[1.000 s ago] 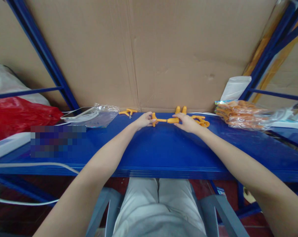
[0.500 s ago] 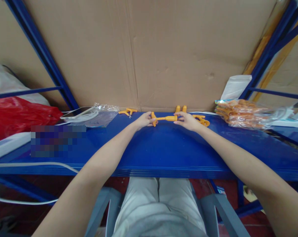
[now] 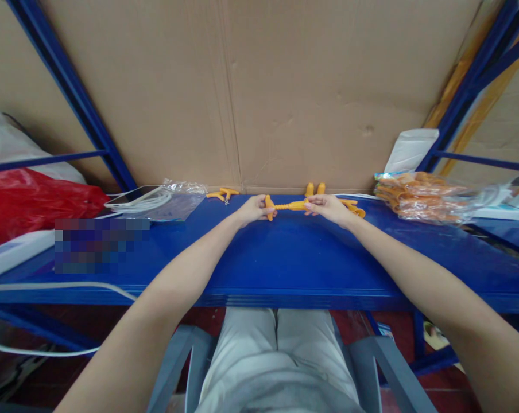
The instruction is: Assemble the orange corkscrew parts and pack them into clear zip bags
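Between my two hands, a yellow-orange plastic tool (image 3: pixel 297 206) lies level above the blue table (image 3: pixel 285 258). It has a T-shaped handle at its left end, a ridged, screw-like shaft in the middle and a thicker barrel on the right. My left hand (image 3: pixel 253 211) is closed around the T-shaped handle. The fingers of my right hand (image 3: pixel 329 208) pinch the barrel's right end, partly hiding it. Just beyond that hand stand two yellow rounded pieces (image 3: pixel 315 189). Another yellow part (image 3: pixel 356 211) shows partly behind my right wrist.
A yellow forked piece with a small metal bit (image 3: pixel 223 195) lies at the back left. Beyond it are a clear plastic bag (image 3: pixel 186 201) and a coiled white cable (image 3: pixel 154 201). Bagged orange parts (image 3: pixel 427 201) sit at the right. A cardboard wall (image 3: pixel 306 103) closes the back.
My right hand has shifted slightly left, with its fingers closer over the barrel's end. My left hand and the T-shaped handle have moved a little to the right.
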A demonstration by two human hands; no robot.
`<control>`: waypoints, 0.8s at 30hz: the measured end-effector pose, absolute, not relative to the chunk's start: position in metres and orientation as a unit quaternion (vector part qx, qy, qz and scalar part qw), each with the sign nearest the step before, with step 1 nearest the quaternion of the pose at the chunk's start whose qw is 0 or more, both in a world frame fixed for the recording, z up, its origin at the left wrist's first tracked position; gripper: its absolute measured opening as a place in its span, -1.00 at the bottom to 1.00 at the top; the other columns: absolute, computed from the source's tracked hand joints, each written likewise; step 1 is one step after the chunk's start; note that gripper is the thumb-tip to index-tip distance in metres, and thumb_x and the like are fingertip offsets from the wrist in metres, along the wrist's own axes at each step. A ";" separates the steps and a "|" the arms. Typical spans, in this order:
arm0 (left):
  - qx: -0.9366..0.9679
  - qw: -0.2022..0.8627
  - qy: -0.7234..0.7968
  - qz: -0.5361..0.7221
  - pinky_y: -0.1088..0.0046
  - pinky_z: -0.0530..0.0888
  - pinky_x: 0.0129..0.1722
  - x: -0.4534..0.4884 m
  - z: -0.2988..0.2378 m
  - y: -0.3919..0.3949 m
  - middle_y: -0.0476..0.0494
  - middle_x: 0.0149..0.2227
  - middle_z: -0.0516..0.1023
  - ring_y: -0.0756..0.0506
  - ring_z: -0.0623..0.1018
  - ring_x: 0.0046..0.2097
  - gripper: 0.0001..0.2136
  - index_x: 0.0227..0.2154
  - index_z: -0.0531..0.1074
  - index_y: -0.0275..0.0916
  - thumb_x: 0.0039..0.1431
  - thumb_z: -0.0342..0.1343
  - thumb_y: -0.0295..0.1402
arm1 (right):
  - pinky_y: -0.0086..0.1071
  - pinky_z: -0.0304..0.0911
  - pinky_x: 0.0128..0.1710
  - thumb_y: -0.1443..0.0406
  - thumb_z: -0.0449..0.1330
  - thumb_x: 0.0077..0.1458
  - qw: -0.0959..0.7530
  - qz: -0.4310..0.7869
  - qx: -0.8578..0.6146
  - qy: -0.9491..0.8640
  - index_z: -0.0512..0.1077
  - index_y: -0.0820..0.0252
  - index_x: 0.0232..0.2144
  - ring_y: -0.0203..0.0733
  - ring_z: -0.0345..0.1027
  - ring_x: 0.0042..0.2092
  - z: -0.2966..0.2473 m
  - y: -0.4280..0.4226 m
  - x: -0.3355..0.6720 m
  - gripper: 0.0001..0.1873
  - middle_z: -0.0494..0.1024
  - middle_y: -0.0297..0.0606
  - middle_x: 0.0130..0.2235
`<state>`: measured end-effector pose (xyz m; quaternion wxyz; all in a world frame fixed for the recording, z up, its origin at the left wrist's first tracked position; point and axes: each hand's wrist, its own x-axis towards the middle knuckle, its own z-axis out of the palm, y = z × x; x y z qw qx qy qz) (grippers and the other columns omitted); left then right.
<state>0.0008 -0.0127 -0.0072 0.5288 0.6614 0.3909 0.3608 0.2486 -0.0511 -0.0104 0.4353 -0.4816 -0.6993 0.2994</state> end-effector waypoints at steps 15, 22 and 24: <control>0.684 0.522 0.375 0.346 0.31 0.54 -0.20 0.001 -0.009 -0.010 -0.04 -0.47 0.54 0.02 0.58 -0.39 -0.81 -0.35 0.30 -0.32 0.07 0.23 -0.58 | -0.28 0.44 -0.14 0.24 0.32 0.02 0.441 0.354 -0.469 -0.678 0.52 0.22 -0.34 -0.24 0.50 -0.33 -0.007 -0.055 0.249 -0.84 0.61 -0.19 -0.33; 0.684 0.527 0.361 0.352 0.29 0.54 -0.20 0.002 -0.009 -0.011 -0.03 -0.48 0.53 0.01 0.58 -0.39 -0.81 -0.36 0.30 -0.32 0.07 0.22 -0.59 | -0.34 0.43 -0.28 0.16 0.25 0.10 0.425 0.385 -0.499 -0.650 0.49 0.29 -0.41 -0.25 0.49 -0.40 0.000 -0.065 0.244 -0.74 0.59 -0.11 -0.40; 0.682 0.522 0.373 0.350 0.29 0.54 -0.20 0.002 -0.009 -0.013 -0.03 -0.48 0.52 0.02 0.58 -0.39 -0.82 -0.36 0.30 -0.32 0.08 0.20 -0.61 | -0.37 0.41 -0.32 0.16 0.23 0.12 0.416 0.393 -0.506 -0.645 0.47 0.31 -0.45 -0.26 0.48 -0.41 0.001 -0.067 0.242 -0.71 0.58 -0.07 -0.39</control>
